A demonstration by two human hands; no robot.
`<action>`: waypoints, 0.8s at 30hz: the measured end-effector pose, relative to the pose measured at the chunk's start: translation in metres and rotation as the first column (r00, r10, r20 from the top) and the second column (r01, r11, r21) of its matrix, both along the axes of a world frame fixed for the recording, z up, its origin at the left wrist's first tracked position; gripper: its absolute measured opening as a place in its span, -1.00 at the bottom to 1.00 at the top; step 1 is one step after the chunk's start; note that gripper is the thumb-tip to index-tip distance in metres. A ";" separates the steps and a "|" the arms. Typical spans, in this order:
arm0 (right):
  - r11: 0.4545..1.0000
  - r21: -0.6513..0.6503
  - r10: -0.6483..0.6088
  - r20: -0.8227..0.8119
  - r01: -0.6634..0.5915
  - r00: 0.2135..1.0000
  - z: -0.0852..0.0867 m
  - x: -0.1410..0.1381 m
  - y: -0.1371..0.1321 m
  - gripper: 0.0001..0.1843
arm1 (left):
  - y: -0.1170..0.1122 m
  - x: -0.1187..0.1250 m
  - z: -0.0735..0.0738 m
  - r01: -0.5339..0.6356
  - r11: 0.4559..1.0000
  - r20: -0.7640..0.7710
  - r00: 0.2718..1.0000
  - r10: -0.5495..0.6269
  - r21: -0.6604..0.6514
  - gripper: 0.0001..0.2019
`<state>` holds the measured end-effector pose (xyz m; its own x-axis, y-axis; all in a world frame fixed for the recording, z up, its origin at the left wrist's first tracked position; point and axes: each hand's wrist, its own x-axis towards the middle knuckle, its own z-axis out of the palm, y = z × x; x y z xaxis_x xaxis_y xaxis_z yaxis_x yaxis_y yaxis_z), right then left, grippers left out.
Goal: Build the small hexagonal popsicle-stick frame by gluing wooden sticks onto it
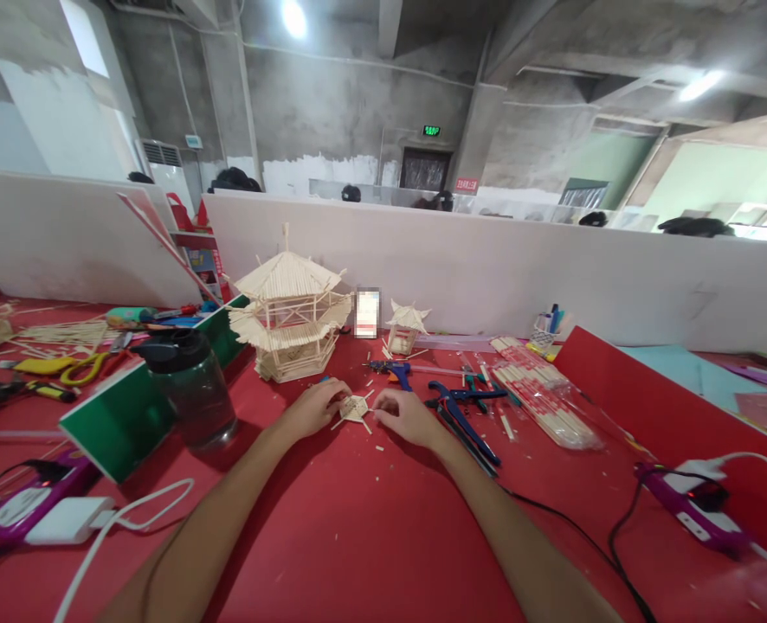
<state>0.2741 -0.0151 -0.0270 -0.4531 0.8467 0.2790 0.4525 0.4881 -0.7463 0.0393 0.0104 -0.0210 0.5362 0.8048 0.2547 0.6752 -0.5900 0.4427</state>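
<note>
My left hand (pixel 315 407) and my right hand (pixel 404 415) meet over a small flat hexagonal piece made of wooden sticks (pixel 356 409) lying on the red table (pixel 357 528). Fingers of both hands are curled and pinch the piece's edges from either side. Behind them stands a two-tier pagoda model of sticks (pixel 289 316), and a much smaller pavilion model (pixel 406 327) stands to its right. Short stick offcuts lie scattered round the hands.
A dark water bottle (pixel 189 385) and a green box (pixel 130 415) sit at left. Blue cutters (pixel 465 415) and a glue gun (pixel 393 370) lie right of my hands, beside packs of sticks (pixel 545 394). Cables and purple power strips (pixel 695 506) flank the near table. White partitions (pixel 487 268) stand behind.
</note>
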 end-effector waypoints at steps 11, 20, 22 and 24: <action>0.989 0.142 -0.084 0.270 0.047 0.959 -0.007 -0.002 -0.001 -0.85 | 0.000 0.000 -0.001 -0.009 1.000 0.000 1.000 0.009 0.006 -0.83; 0.997 0.068 -0.048 0.264 0.031 0.963 -0.009 -0.009 -0.007 -0.93 | 0.004 -0.010 -0.001 -0.254 0.967 -0.099 0.962 0.255 0.030 -0.81; 0.997 0.071 -0.042 0.253 0.025 0.967 -0.009 -0.009 -0.008 -0.94 | 0.003 -0.011 0.003 -0.266 0.964 -0.121 0.957 0.265 0.007 -0.84; 0.997 0.075 -0.037 0.245 0.019 0.969 -0.009 -0.009 -0.008 -0.95 | -0.001 -0.011 0.009 -0.259 0.966 -0.152 0.955 0.253 -0.019 -0.87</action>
<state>0.2653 -0.0227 -0.0359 -0.4920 0.8418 0.2221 0.6317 0.5207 -0.5743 0.0278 0.0095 -0.0124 0.3402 0.9275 0.1546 0.8608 -0.3734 0.3458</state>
